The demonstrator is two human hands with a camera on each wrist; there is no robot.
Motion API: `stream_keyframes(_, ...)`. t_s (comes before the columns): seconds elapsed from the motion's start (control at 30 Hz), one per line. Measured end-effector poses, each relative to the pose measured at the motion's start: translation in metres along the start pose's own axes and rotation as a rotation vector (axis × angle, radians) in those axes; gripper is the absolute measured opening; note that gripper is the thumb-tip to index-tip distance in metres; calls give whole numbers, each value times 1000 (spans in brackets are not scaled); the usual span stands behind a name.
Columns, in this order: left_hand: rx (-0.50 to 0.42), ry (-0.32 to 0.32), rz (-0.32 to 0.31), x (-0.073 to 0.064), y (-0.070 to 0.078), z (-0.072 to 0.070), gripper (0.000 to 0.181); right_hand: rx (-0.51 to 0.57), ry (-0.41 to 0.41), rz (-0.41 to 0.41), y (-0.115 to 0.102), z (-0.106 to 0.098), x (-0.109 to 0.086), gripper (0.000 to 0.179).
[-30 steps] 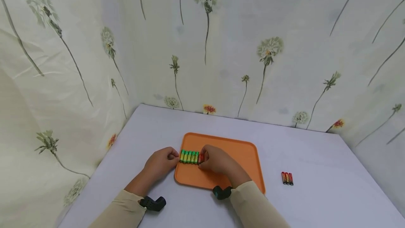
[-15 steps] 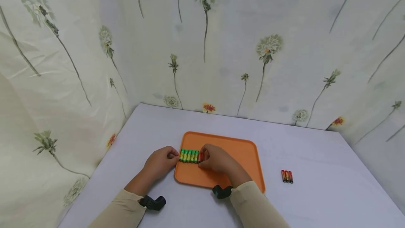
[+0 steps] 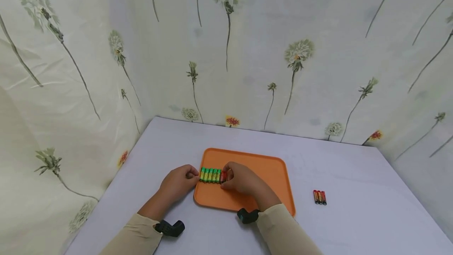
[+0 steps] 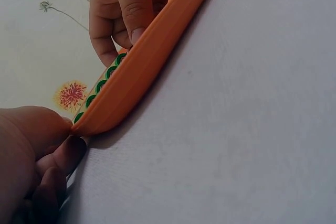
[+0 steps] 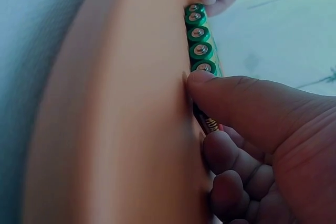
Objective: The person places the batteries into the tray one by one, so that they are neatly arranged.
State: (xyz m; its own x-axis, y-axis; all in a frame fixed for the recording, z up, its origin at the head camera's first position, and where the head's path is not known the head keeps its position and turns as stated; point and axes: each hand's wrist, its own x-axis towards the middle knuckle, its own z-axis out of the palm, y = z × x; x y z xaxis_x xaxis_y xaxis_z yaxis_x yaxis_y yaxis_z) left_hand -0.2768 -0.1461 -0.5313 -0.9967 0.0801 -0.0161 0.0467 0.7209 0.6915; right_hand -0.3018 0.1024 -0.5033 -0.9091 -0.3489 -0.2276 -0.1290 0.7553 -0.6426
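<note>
Several green-and-yellow batteries lie side by side in a row on the left part of the orange tray. My left hand is at the row's left end, its thumb and forefinger pinching the outermost green battery by the tray rim. At the opposite end, my right hand grips a red battery against the last green one. In the right wrist view, the thumb covers part of this red battery, and the green batteries show their button ends.
Three more red batteries lie together on the white table, right of the tray. A curtain with dandelion prints hangs behind and to the left of the table. Each wrist wears a black device.
Both hands stay at the two ends of the battery row with almost no movement. The head view shifts slightly.
</note>
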Motion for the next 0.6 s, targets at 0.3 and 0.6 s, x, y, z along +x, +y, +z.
stream_keyframes(0.3, 3, 1, -4, -1, 0, 1, 8, 14, 8, -20, 0, 1, -4, 53)
stream_keyframes(0.6, -6, -1, 11, -2, 1, 0, 8, 30, 2, -22, 3, -1, -6, 54)
